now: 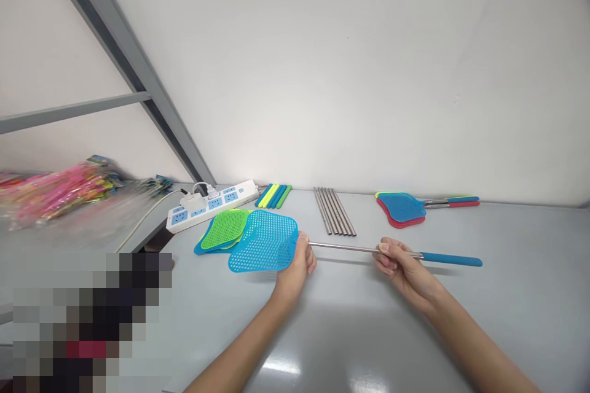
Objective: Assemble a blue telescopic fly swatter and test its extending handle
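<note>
A blue fly swatter [265, 239] with a thin metal rod and a blue handle grip is held level above the table. My left hand [298, 261] is closed at the neck, where the perforated head meets the rod. My right hand [397, 263] pinches the rod just before the blue grip, which sticks out to the right. Beneath and behind the held head lie loose swatter heads, a green one [224, 228] on top. Beyond my hands, several metal tubes [335, 212] lie side by side. Coloured grips [273, 196] in blue, yellow and green lie left of them.
Fly swatters with handles [400, 207] lie stacked at the back right. A white power strip [212, 204] with plugs stands at the back left. Bagged pink items [69, 190] lie on a surface farther left, beside a grey metal frame [152, 95]. A white wall rises behind the table.
</note>
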Demonstrator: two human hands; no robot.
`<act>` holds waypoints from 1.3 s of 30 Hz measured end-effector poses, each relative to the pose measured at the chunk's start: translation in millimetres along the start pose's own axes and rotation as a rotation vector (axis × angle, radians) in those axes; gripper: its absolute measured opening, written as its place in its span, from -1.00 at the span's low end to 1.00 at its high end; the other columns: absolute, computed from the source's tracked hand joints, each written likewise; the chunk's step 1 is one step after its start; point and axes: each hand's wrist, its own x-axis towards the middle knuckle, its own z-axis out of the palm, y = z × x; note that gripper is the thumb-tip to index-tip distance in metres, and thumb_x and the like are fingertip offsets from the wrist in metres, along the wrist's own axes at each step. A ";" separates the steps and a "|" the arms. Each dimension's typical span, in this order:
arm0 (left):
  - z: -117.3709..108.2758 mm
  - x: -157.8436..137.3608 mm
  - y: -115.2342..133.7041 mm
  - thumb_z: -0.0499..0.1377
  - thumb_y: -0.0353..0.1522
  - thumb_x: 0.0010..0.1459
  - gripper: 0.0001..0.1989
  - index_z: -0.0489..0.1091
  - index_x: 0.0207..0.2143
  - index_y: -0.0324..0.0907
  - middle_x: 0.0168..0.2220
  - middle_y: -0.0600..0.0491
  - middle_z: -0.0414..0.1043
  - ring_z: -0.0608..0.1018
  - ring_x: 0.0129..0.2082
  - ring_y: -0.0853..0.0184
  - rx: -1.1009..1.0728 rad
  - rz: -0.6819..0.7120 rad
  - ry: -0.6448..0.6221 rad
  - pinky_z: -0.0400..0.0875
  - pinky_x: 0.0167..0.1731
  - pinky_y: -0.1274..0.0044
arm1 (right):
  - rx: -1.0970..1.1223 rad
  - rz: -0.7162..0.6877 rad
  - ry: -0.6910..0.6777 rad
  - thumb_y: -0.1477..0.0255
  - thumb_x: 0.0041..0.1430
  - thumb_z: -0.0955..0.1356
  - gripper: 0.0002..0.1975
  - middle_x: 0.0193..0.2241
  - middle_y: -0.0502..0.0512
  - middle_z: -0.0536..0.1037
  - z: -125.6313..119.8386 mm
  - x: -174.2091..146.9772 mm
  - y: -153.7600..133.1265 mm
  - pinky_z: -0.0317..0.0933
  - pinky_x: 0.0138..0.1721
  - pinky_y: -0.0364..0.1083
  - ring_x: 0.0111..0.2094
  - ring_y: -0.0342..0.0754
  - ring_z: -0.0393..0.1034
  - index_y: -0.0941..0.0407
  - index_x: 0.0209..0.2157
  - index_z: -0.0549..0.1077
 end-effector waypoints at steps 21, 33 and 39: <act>-6.3 -10.5 -12.3 -0.08 -0.06 0.02 -0.59 0.05 -0.66 -0.18 -0.73 0.21 -0.05 0.04 -0.72 0.51 0.069 0.096 0.047 -0.05 -0.67 0.61 | -0.273 0.084 -0.187 0.29 0.11 0.17 -0.71 -0.69 -0.02 0.24 10.2 -13.8 14.5 -0.04 -0.49 -0.15 -0.59 -0.16 0.05 0.15 -0.59 0.28; -4.4 -27.1 -20.5 -0.11 -0.10 0.06 -0.59 0.00 -0.67 -0.19 -0.73 0.19 -0.07 0.03 -0.71 0.51 -0.009 -0.009 -0.182 -0.09 -0.64 0.58 | -0.253 0.056 -0.264 0.32 0.11 0.16 -0.62 -0.77 -0.02 0.20 7.6 -16.3 20.0 -0.09 -0.52 -0.12 -0.64 -0.16 0.04 0.14 -0.73 0.17; -4.1 -37.3 -23.5 -0.17 -0.10 0.09 -0.60 0.01 -0.65 -0.18 -0.73 0.18 -0.04 0.05 -0.68 0.49 0.065 -0.021 -0.225 -0.07 -0.61 0.58 | -0.270 0.058 -0.269 0.31 0.10 0.18 -0.62 -0.77 -0.02 0.20 7.9 -17.5 20.8 -0.08 -0.53 -0.12 -0.64 -0.16 0.04 0.13 -0.73 0.17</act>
